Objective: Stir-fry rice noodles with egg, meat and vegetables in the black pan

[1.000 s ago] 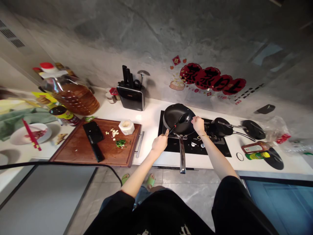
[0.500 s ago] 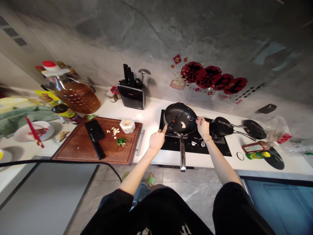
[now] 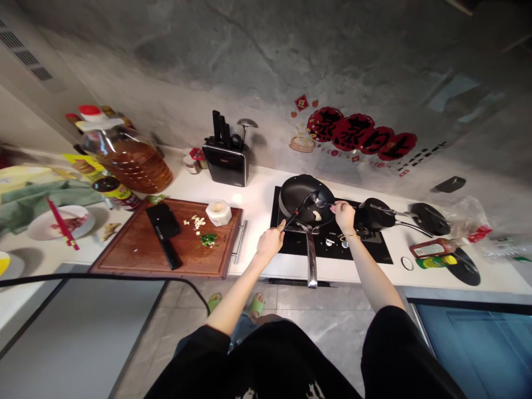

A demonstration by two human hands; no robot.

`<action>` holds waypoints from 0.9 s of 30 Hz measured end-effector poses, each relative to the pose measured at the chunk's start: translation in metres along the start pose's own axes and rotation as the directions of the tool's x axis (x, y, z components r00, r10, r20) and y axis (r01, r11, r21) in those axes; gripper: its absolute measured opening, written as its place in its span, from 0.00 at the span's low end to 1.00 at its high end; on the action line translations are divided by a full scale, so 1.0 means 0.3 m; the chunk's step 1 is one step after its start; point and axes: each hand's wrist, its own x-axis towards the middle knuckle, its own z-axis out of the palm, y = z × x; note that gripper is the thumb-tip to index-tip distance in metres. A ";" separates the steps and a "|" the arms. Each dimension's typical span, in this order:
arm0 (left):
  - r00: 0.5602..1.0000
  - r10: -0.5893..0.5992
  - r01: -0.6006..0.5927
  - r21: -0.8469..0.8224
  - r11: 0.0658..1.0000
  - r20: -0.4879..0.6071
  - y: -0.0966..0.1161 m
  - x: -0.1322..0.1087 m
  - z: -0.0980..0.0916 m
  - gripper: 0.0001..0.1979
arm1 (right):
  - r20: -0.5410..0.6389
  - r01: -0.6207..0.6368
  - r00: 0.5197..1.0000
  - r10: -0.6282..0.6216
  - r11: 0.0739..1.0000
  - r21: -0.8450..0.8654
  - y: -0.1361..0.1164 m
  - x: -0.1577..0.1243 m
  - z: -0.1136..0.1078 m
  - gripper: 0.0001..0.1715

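Observation:
A black frying pan [image 3: 297, 194] sits on the black hob [image 3: 366, 252], its long steel handle [image 3: 310, 260] pointing toward me. My left hand [image 3: 270, 244] is closed on the end of a black spatula [image 3: 302, 206] that reaches into the pan. My right hand [image 3: 344, 213] is closed on a small metal spoon [image 3: 322, 203] held over the pan's right side. A pale lump [image 3: 318, 215] lies in the pan beneath the spoon.
A wooden cutting board [image 3: 137, 249] on the left carries a black cleaver [image 3: 165, 228], chopped garlic [image 3: 197, 222], green onion [image 3: 208, 239] and a white jar [image 3: 219, 212]. An oil jug [image 3: 128, 158], knife block [image 3: 226, 163], second pan [image 3: 376, 215], lid and sauce bottles [image 3: 434, 254] line the counter.
The spatula blade has shifted within the pan and the spoon has come over it. A pale lump now lies in the pan. Both hands stay near the hob.

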 end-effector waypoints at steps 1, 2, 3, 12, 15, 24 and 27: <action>1.000 -0.012 0.012 0.008 1.000 -0.003 0.000 0.004 0.003 0.25 | 0.002 0.001 1.000 -0.001 1.000 -0.014 -0.001 -0.006 -0.005 0.11; 1.000 -0.022 0.022 0.014 1.000 -0.008 0.001 0.006 0.005 0.25 | 0.004 0.004 1.000 -0.004 1.000 -0.029 0.000 -0.011 -0.010 0.11; 1.000 -0.029 0.029 0.018 0.999 -0.013 0.001 0.008 0.005 0.25 | 0.008 0.010 1.000 -0.010 0.999 -0.046 0.002 -0.015 -0.016 0.11; 0.999 0.006 -0.011 -0.147 0.989 -0.034 0.002 -0.032 -0.022 0.25 | -0.009 0.104 0.994 -0.106 0.983 -0.154 -0.030 -0.049 -0.072 0.20; 0.991 -0.059 0.026 -0.265 0.964 -0.117 -0.029 -0.064 -0.043 0.24 | -0.035 0.170 0.985 -0.169 0.985 0.008 -0.116 -0.108 -0.054 0.23; 0.828 -0.341 0.039 -0.561 0.827 -0.446 -0.326 -0.268 -0.191 0.25 | 0.358 -0.036 0.930 -0.084 0.948 0.316 -0.416 -0.359 0.521 0.21; 0.795 -0.413 0.062 -0.616 0.785 -0.445 -0.450 -0.331 -0.245 0.26 | 0.444 -0.054 0.894 -0.055 0.972 0.229 -0.482 -0.402 0.749 0.20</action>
